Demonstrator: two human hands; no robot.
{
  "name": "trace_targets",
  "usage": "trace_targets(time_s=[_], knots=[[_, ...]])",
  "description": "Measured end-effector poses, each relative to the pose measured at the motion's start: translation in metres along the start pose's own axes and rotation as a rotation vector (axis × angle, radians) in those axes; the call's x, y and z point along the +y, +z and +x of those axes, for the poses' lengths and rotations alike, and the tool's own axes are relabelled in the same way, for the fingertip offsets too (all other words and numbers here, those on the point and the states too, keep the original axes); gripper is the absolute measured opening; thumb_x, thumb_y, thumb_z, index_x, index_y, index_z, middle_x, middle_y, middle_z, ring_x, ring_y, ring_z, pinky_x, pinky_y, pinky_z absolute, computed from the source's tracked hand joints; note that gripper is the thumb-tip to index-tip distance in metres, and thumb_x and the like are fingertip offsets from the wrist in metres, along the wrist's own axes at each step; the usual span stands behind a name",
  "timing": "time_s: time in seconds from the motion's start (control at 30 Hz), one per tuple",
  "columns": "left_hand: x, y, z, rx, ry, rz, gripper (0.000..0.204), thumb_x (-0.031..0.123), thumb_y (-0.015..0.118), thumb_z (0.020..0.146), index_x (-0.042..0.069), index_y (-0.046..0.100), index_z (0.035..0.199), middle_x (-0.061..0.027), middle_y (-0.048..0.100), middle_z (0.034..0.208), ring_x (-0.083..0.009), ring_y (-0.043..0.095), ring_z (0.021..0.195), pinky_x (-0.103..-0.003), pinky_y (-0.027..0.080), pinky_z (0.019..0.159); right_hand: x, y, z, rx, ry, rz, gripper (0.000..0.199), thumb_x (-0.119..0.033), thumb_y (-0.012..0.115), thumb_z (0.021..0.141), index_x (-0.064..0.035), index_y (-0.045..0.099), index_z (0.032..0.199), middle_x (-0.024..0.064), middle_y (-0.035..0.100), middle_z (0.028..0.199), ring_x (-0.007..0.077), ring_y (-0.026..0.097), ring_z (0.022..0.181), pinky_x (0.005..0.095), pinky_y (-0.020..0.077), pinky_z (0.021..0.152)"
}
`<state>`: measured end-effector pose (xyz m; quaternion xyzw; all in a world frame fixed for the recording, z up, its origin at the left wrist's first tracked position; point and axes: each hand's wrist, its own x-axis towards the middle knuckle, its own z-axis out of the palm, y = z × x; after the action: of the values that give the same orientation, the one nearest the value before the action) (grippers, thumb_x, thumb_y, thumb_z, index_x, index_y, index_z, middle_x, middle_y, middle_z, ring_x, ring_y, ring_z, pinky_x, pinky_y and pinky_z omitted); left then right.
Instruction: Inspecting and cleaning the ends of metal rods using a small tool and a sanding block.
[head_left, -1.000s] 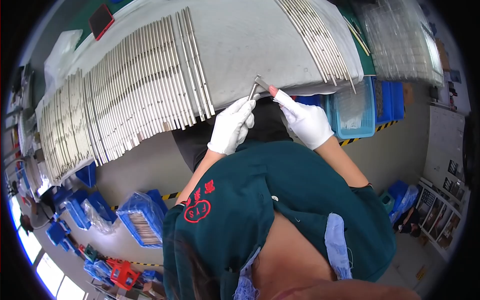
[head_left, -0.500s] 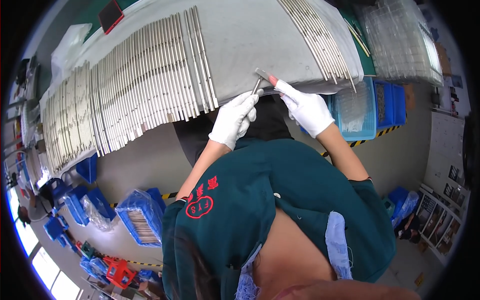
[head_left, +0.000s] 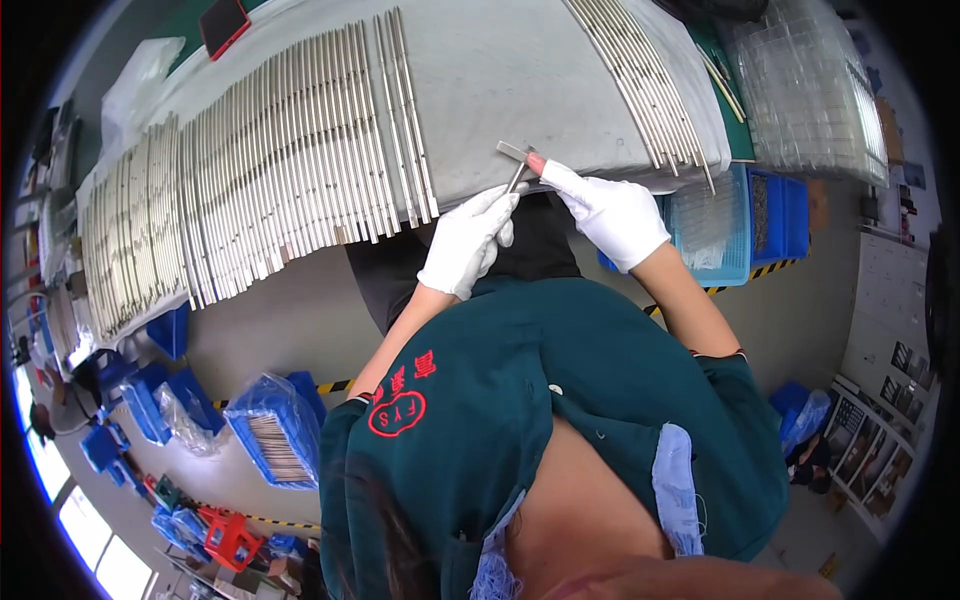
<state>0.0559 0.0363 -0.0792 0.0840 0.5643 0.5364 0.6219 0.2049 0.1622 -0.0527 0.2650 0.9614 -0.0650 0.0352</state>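
My left hand (head_left: 465, 242), in a white glove, is closed around a thin metal rod (head_left: 517, 178) whose tip sticks up past the fingers. My right hand (head_left: 612, 218) is gloved too, with bare fingertips showing, and pinches a small flat metal strip (head_left: 511, 151) by one end. The strip lies across the rod's tip; whether they touch I cannot tell. Both hands are at the near edge of the grey-covered table (head_left: 500, 85). Left of them, a long row of slim metal rods (head_left: 280, 150) lies side by side. Another group of rods (head_left: 640, 90) lies to the right.
A red-edged dark tablet (head_left: 224, 27) lies at the far left. Stacked clear plastic trays (head_left: 805, 95) stand at the right, near blue bins (head_left: 785, 215). On the floor at lower left are a blue crate of rods (head_left: 275, 440) and a red stool (head_left: 232, 540).
My right hand has shifted slightly left, and the flat strip has tilted and moved left across the rod's tip. My left hand stays nearly in place, still holding the rod.
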Motion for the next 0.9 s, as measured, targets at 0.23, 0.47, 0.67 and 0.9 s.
trace_targets(time_s=[0.23, 0.47, 0.67, 0.9], knots=[[0.000, 0.000, 0.000, -0.007, -0.018, -0.032, 0.030, 0.023, 0.057, 0.092, 0.005, 0.061, 0.115, 0.0033, 0.048, 0.059, -0.0008, 0.027, 0.038, -0.018, 0.019, 0.036, 0.006, -0.003, -0.003, 0.016, -0.037, 0.056, 0.045, -0.021, 0.053, 0.090, -0.0372, 0.045, 0.131, 0.0067, 0.063, 0.072, 0.0260, 0.059, 0.055, 0.0343, 0.0483, 0.051], [0.003, -0.002, 0.001, -0.037, -0.023, -0.060, 0.031, 0.024, 0.056, 0.092, 0.006, 0.061, 0.116, 0.0040, 0.048, 0.060, -0.0008, 0.025, 0.037, -0.018, 0.018, 0.036, 0.022, 0.002, -0.024, -0.007, 0.201, 0.286, 0.044, -0.017, 0.054, 0.090, -0.0372, 0.049, 0.129, 0.0055, 0.056, 0.059, 0.0173, 0.057, 0.051, 0.0299, 0.0455, 0.051], [0.006, -0.001, -0.002, -0.098, -0.007, 0.073, 0.032, 0.024, 0.056, 0.092, 0.005, 0.060, 0.118, 0.0047, 0.049, 0.059, 0.0003, 0.028, 0.042, -0.018, 0.019, 0.038, -0.006, -0.017, 0.010, 0.004, 0.454, 1.110, 0.042, -0.024, 0.069, 0.081, -0.0013, 0.057, 0.114, 0.0007, 0.054, 0.064, 0.0052, 0.047, 0.049, 0.0225, 0.0388, 0.047], [0.036, -0.003, -0.029, -0.287, -0.073, 0.334, 0.038, 0.028, 0.057, 0.090, 0.010, 0.058, 0.123, 0.0036, 0.050, 0.060, -0.0027, 0.033, 0.043, -0.020, 0.025, 0.040, -0.008, -0.054, 0.015, -0.023, 0.503, 1.406, 0.027, -0.020, 0.064, 0.086, 0.0030, 0.059, 0.099, 0.0070, 0.063, 0.071, 0.0087, 0.058, 0.050, 0.0169, 0.0358, 0.038]])
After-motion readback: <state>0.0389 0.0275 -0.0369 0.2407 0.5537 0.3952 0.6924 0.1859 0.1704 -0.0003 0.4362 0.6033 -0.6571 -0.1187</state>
